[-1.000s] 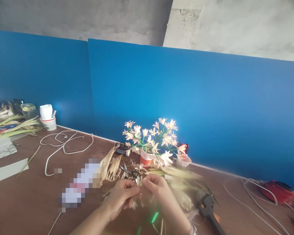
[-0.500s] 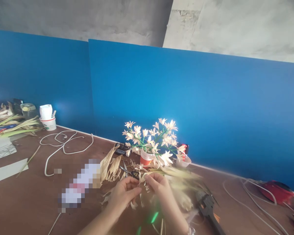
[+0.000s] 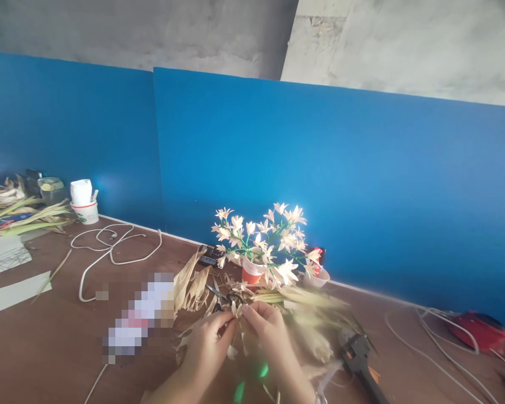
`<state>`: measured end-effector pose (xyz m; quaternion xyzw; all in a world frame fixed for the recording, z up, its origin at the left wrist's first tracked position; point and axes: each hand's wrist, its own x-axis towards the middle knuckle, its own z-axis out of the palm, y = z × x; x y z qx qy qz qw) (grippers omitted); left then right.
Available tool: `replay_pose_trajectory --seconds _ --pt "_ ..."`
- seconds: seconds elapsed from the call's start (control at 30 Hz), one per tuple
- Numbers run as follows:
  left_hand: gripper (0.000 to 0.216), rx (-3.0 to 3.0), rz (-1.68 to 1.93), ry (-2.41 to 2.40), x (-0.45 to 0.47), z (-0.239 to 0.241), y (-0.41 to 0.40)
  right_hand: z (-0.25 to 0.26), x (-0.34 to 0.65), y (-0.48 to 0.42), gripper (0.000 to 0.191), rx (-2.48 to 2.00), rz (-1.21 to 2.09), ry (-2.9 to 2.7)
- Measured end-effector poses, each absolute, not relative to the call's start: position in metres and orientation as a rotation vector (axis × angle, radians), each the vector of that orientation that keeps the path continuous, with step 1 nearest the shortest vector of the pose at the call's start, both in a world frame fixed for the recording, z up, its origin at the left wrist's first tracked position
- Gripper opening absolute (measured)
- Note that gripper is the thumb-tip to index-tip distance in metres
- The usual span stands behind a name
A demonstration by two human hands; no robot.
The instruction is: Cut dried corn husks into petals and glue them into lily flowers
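Note:
Between my two hands is a small pale flower of husk petals point(image 3: 236, 309). My left hand point(image 3: 209, 336) pinches its base from the left, thumb and forefinger together. The fingertips of my right hand point(image 3: 267, 328) are closed on its right side. Just behind my hands lie dark-handled scissors point(image 3: 217, 292), partly hidden. Further back, pale husk flowers point(image 3: 258, 230) on green stems fill an orange-and-white paper cup point(image 3: 251, 270). Loose petal scraps point(image 3: 232, 352) lie beneath my hands.
Dried husks point(image 3: 192, 287) lie left of the scissors, and more husks point(image 3: 311, 320) to the right. A black glue gun point(image 3: 357, 353) rests at the front right. White cables point(image 3: 109, 252) curl at the left. A blue panel point(image 3: 320, 168) borders the table behind.
My hands have drawn closer together, the right one shifting left. The petals now stand up between my fingertips. The view has moved very slightly.

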<state>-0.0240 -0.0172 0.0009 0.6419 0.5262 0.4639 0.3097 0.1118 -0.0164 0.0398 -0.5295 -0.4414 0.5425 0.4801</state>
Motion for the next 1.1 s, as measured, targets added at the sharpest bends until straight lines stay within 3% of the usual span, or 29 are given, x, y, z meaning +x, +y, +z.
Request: replay_pose_trajectory --seconds 0.73,1.1 --pt "0.032 1.321 1.169 1.108 -0.023 0.016 -0.016 0.033 0.113 -0.014 0.037 -1.243 1.425 -1.076" --pt "0.029 1.728 1.05 1.181 -0.027 0.014 -0.018 0.044 0.12 -0.016 0.021 -1.263 1.388 -1.13"
